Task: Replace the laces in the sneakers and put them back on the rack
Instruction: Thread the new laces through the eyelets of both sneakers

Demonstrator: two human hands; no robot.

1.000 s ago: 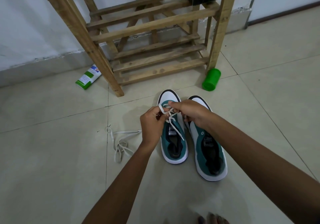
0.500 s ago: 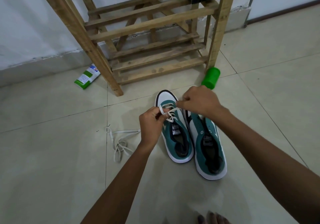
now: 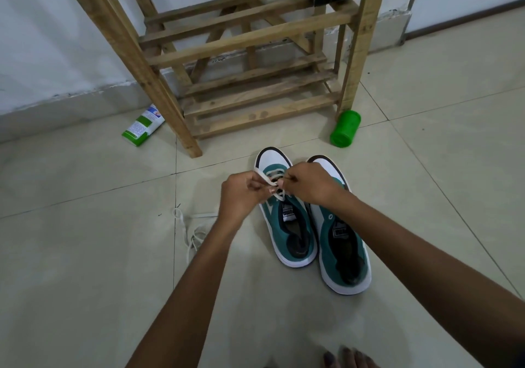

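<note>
While both hands pinch the white lace (image 3: pixel 270 178) over the left sneaker (image 3: pixel 287 225), left hand (image 3: pixel 241 194) and right hand (image 3: pixel 309 184) nearly touch; right sneaker (image 3: pixel 341 242) abuts; rack (image 3: pixel 255 63) stands beyond; bare floor (image 3: pixel 85 282) lies left.

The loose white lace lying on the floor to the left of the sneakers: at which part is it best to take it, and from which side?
Probably best pinched from above at the straight strand running toward the left hand. The loose lace lies flat on the tile, so only a pinch from above fits. Its lower part is tangled loops, partly hidden by the forearm; the straight strand is nearest and should lift without knotting.
</note>
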